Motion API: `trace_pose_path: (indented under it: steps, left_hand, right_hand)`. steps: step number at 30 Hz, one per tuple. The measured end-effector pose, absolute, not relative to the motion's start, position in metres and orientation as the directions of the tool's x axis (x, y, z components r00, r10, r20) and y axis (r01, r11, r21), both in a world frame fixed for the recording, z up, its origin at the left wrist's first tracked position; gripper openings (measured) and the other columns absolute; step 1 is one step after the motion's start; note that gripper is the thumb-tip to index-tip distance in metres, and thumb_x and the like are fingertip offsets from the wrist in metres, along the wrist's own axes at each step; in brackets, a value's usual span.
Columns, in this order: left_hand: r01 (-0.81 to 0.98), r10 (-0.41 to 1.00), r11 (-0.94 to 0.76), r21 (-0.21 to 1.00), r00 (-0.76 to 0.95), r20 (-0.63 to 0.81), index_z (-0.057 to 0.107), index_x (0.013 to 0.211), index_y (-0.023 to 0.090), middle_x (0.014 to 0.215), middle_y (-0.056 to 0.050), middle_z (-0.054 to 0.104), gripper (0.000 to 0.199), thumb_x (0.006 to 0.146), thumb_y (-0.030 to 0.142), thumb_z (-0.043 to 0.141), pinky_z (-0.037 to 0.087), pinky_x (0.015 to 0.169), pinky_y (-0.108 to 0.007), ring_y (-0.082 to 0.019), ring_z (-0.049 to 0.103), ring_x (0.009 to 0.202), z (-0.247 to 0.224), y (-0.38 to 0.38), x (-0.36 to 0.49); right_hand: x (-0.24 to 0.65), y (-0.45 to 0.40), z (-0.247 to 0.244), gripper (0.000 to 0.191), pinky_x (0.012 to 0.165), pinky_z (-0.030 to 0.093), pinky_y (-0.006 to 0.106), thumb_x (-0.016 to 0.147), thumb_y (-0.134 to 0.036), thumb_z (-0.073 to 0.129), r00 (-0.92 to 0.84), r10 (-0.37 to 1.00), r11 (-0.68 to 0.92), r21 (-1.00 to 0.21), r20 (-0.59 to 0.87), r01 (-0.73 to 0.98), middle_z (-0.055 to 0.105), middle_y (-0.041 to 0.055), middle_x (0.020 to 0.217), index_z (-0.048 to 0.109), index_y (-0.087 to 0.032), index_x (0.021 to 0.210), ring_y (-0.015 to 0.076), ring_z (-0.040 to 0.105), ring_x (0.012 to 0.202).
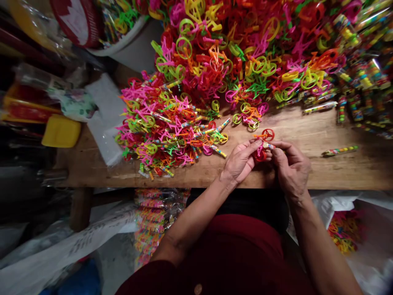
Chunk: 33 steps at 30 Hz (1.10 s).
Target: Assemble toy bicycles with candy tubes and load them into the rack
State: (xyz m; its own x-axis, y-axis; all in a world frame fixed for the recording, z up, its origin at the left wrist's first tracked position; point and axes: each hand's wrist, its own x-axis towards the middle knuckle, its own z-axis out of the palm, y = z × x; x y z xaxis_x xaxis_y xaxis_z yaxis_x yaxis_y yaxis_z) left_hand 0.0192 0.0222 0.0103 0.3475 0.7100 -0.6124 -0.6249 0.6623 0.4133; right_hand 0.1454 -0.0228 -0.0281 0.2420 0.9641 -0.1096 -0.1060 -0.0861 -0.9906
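Observation:
Near the front edge of the wooden table [307, 164], my left hand [241, 162] pinches a small plastic toy bicycle [260, 153] with red wheels and pink and orange parts. My right hand [291, 166] is closed on a candy tube [269, 146] whose end meets the toy bicycle between my hands. To the left lies a heap of toy bicycles with candy tubes [166, 123]. Beyond my hands a large pile of colourful plastic toy bicycles [215, 53] spreads out. One loose candy tube [340, 151] rests to the right of my right hand.
More candy tubes [365, 98] are piled at the right. A white bucket [135, 45] stands at the back left, near a yellow container [61, 131] and a white sheet [106, 119]. Below the table, a white sack [371, 229] holds colourful pieces; packed strips [150, 225] hang or lie at the left.

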Motion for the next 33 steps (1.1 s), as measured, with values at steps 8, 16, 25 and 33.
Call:
trace_pose_path:
  steps: [8,16,25,33]
  left_hand:
    - [-0.618,0.716,0.655,0.434,0.327,-0.616,0.070,0.085,0.008,0.078,-0.006,0.074,0.022,0.099,0.005,0.053,0.057,0.077,-0.024,-0.011,0.070,0.064,0.010,0.021,0.019]
    - [-0.536,0.750,0.638,0.553,0.268,-0.605,0.066,0.077,0.010,0.068,-0.001,0.070,0.016,0.093,0.010,0.066,0.055,0.062,-0.021,-0.010,0.067,0.057,0.005,0.019,0.017]
    - [-0.502,0.696,0.703,0.504,0.339,-0.633,0.064,0.080,0.011,0.070,-0.002,0.070,0.013,0.093,0.012,0.067,0.055,0.063,-0.024,-0.011,0.067,0.056,0.004,0.023,0.013]
    - [-0.497,0.751,0.648,0.578,0.290,-0.593,0.064,0.076,0.011,0.068,0.001,0.068,0.024,0.080,0.024,0.085,0.054,0.065,-0.022,-0.008,0.063,0.058,-0.001,0.017,0.016]
  right_hand:
    - [0.145,-0.024,-0.031,0.020,0.063,0.062,0.025,0.094,-0.041,0.070,0.266,0.954,-0.104,-0.983,-0.141,-0.149,0.078,0.0023,0.090,0.074,-0.024,0.104,0.0137,0.073,0.069]
    - [0.147,-0.026,-0.034,0.023,0.064,0.066,0.033,0.094,-0.044,0.067,0.255,0.963,-0.079,-0.997,-0.083,-0.023,0.078,0.0042,0.089,0.072,-0.025,0.105,0.0191,0.075,0.069]
    - [0.153,-0.023,-0.032,0.022,0.067,0.060,0.030,0.098,-0.043,0.061,0.199,0.978,0.013,-0.973,0.060,0.232,0.077,0.0044,0.090,0.071,-0.023,0.102,0.0183,0.073,0.077]
    - [0.152,-0.029,-0.022,0.018,0.072,0.059,0.032,0.100,-0.030,0.055,0.131,0.953,0.156,-0.810,0.274,0.565,0.078,0.0068,0.093,0.071,-0.023,0.104,0.0201,0.074,0.080]
